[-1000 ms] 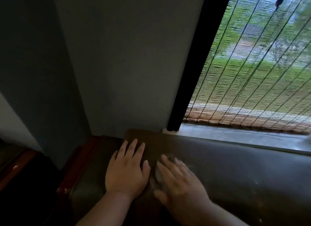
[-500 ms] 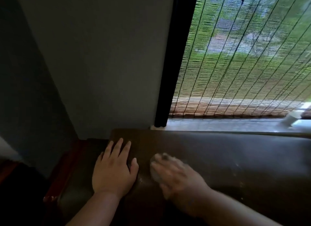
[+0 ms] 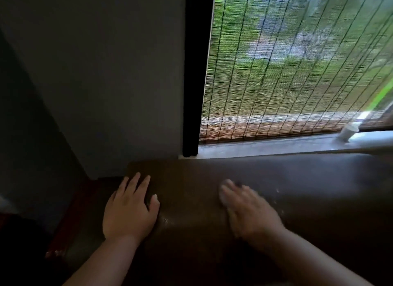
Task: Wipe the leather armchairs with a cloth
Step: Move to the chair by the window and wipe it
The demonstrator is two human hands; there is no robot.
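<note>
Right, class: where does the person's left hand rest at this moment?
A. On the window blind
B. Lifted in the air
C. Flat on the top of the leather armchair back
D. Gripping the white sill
C: the left hand lies flat, fingers straight, on the brown leather armchair.

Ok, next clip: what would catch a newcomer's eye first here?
The bright woven blind at upper right, green showing through, next to a dark wall. Below it, two bare hands lie on the brown leather armchair: the left hand flat and sharp, the right hand motion-blurred over a pale cloth.
</note>
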